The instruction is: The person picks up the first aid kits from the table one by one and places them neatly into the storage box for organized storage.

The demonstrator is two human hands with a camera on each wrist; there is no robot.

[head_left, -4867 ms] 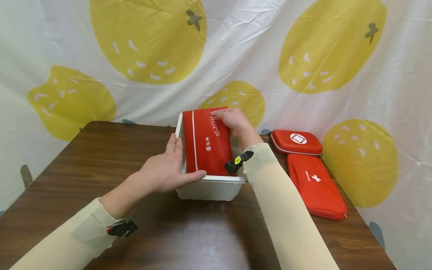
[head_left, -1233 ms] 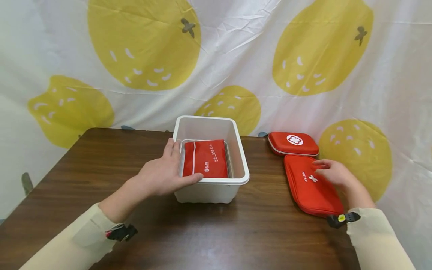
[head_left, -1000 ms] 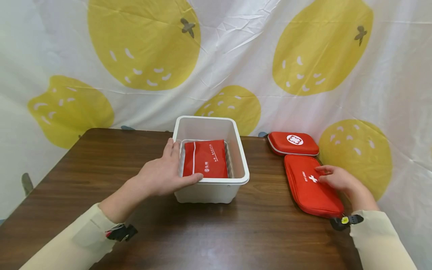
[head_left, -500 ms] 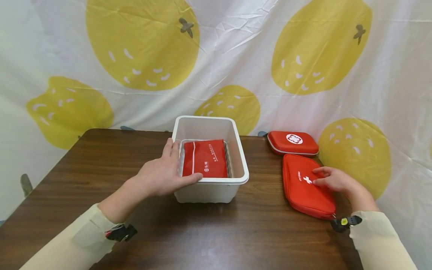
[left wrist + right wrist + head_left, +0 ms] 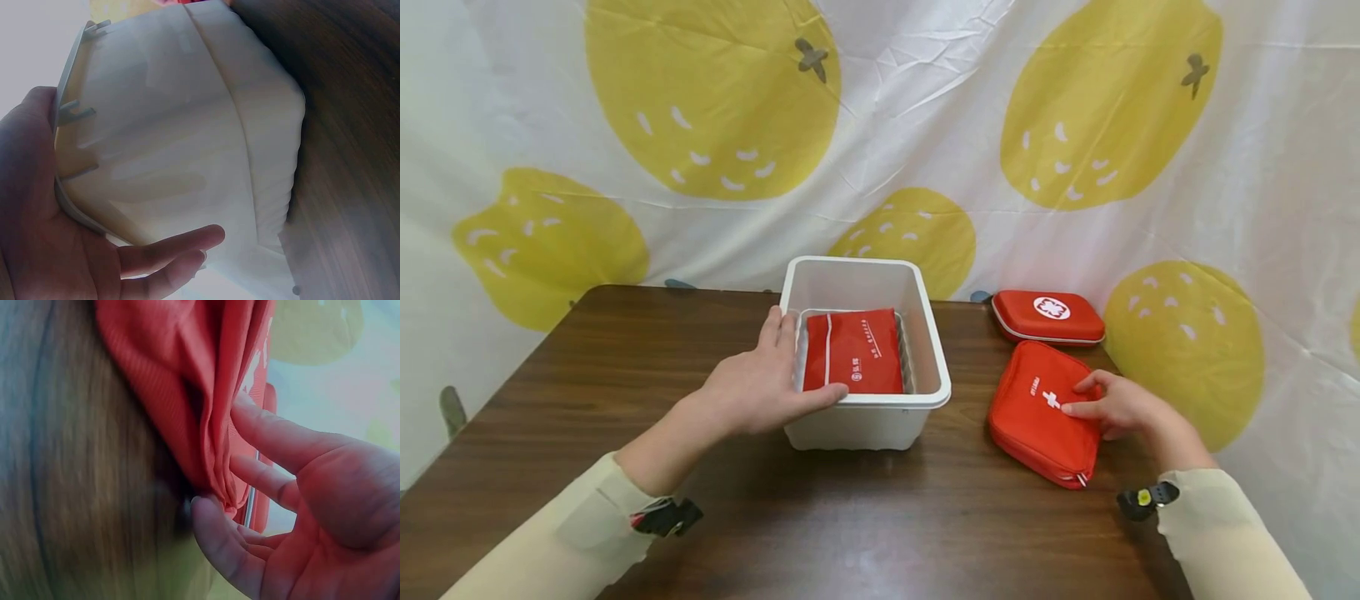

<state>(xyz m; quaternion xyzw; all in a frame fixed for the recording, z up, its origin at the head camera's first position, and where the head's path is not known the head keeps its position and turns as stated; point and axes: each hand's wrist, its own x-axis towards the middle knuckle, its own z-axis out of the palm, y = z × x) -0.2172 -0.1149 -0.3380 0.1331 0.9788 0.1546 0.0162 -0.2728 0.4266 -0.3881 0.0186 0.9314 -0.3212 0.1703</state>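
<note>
A white plastic bin (image 5: 859,423) stands on the table, with a flat red pouch (image 5: 861,358) inside it over a clear tray (image 5: 911,358). My left hand (image 5: 748,390) rests at the bin's near left corner, fingers straight along the side and thumb along the front rim. Right of the bin, a red zipped first-aid pouch (image 5: 1030,425) with a white cross is slightly tilted. My right hand (image 5: 1131,410) grips its right edge, thumb and fingers on opposite sides. In the right wrist view the pouch's fabric (image 5: 181,406) creases at the fingers.
A red hard-shell case (image 5: 1049,317) with a white round emblem lies at the table's back right, just behind the first-aid pouch. A curtain (image 5: 910,125) with yellow fruit prints hangs behind the brown table (image 5: 880,517).
The red pouch went down into the bin and the right hand moved over to the first-aid pouch. That pouch has since slid left toward the bin in its grip. The left hand stays put.
</note>
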